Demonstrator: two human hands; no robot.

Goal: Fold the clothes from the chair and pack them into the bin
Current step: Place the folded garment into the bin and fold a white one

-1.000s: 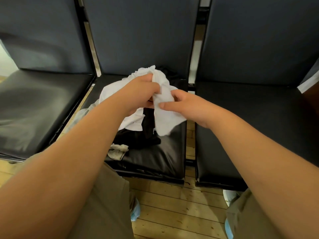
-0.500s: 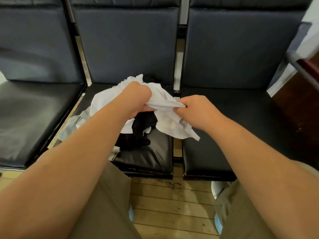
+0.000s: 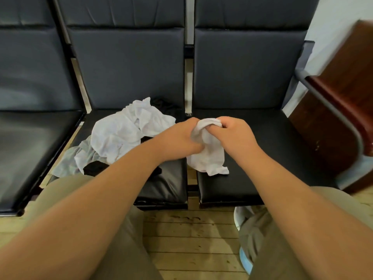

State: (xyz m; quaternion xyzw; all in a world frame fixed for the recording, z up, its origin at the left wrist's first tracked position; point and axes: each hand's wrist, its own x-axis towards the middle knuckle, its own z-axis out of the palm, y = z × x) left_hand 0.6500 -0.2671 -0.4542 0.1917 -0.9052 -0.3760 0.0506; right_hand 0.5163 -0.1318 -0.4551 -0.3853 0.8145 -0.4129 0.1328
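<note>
Both hands point(image 3: 179, 138) point(image 3: 236, 136) grip a crumpled white garment point(image 3: 210, 158).

The top of the small white garment point(image 3: 210, 158) is bunched out of sight between the left hand point(image 3: 177, 138) and the right hand point(image 3: 238, 136), so its kind cannot be told. A black garment point(image 3: 94, 168) is largely covered by the crumpled white garment point(image 3: 119, 136) and the left forearm point(image 3: 121, 176). The brown wooden cabinet point(image 3: 343, 110) is blurred and cut off by the right edge.
</note>
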